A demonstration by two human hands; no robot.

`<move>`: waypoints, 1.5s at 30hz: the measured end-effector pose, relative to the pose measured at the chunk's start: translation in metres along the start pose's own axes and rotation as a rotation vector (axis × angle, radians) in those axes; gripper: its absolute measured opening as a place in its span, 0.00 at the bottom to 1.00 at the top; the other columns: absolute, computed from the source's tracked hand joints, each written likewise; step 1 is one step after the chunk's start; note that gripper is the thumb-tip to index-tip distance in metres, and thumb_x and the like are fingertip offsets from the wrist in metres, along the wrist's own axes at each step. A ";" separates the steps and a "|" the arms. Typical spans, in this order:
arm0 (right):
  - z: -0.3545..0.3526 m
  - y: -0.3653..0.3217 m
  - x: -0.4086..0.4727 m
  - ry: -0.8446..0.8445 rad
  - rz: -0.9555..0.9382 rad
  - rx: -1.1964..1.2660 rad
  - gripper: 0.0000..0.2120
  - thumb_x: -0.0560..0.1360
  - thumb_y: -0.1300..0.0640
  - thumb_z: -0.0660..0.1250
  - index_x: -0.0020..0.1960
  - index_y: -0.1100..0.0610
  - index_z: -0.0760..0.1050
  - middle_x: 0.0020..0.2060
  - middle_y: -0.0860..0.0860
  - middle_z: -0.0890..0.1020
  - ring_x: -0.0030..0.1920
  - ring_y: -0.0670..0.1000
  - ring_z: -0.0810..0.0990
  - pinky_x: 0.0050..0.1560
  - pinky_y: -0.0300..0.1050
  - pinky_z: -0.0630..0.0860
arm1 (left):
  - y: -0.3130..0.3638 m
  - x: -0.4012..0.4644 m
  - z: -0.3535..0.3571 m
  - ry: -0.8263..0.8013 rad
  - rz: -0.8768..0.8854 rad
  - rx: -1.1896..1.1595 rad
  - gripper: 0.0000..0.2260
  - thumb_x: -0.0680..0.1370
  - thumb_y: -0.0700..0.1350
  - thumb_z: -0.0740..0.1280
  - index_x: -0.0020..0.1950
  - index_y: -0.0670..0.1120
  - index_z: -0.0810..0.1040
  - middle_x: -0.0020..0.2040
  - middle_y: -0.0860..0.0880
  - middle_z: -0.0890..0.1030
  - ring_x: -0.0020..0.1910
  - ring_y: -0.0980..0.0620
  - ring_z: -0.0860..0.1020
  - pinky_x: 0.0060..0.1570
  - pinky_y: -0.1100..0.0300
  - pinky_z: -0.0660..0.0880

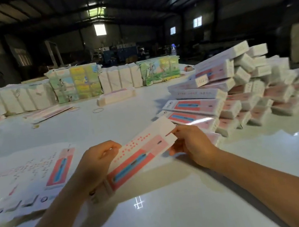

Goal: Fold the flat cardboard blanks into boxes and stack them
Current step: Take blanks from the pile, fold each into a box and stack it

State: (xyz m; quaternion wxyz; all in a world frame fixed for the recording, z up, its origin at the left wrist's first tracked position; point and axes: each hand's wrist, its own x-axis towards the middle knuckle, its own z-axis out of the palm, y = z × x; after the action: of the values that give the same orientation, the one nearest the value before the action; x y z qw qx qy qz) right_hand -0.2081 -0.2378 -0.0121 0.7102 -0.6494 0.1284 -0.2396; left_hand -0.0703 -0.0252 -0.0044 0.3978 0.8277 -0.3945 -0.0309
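Cardboard blank (140,153) lies slanted, long axis from near-left to far-right; left hand (96,163) grips its near end, right hand (191,142) pinches its far flap.

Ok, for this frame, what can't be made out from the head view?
- Box in both hands: whether its near end flap is closed; the left hand covers that end.
- Right hand: its fingers under the box are hidden by the cardboard.
- Printed text on the flat blanks: blurred and too small to read.
- Pile of folded boxes: its extent is cut off by the right edge.
- Back of the hall: too dark.
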 end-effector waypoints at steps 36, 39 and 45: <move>0.001 -0.023 -0.026 -0.320 0.035 -0.170 0.06 0.72 0.68 0.68 0.45 0.59 0.81 0.28 0.58 0.82 0.21 0.52 0.77 0.21 0.39 0.74 | 0.057 -0.025 0.030 0.247 0.479 0.705 0.40 0.51 0.61 0.80 0.57 0.44 0.76 0.43 0.49 0.80 0.35 0.47 0.78 0.31 0.56 0.75; 0.002 -0.019 -0.023 -0.270 -0.007 -0.219 0.12 0.72 0.67 0.68 0.41 0.52 0.84 0.21 0.56 0.78 0.16 0.50 0.72 0.19 0.34 0.68 | 0.062 -0.026 0.029 0.311 0.496 0.660 0.33 0.51 0.59 0.81 0.49 0.45 0.78 0.37 0.51 0.80 0.29 0.47 0.77 0.28 0.60 0.70; 0.004 -0.018 -0.017 -0.204 0.031 -0.205 0.12 0.72 0.70 0.68 0.36 0.57 0.84 0.22 0.57 0.77 0.16 0.49 0.70 0.16 0.35 0.65 | 0.056 -0.025 0.029 0.150 0.378 0.604 0.39 0.60 0.67 0.73 0.66 0.51 0.69 0.57 0.55 0.77 0.49 0.51 0.77 0.43 0.60 0.68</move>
State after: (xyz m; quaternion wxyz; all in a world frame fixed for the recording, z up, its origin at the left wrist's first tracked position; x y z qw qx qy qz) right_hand -0.2243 -0.2265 0.0036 0.6533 -0.7373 0.0893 -0.1470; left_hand -0.1333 -0.0472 0.0071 0.1618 0.8204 -0.5017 0.2218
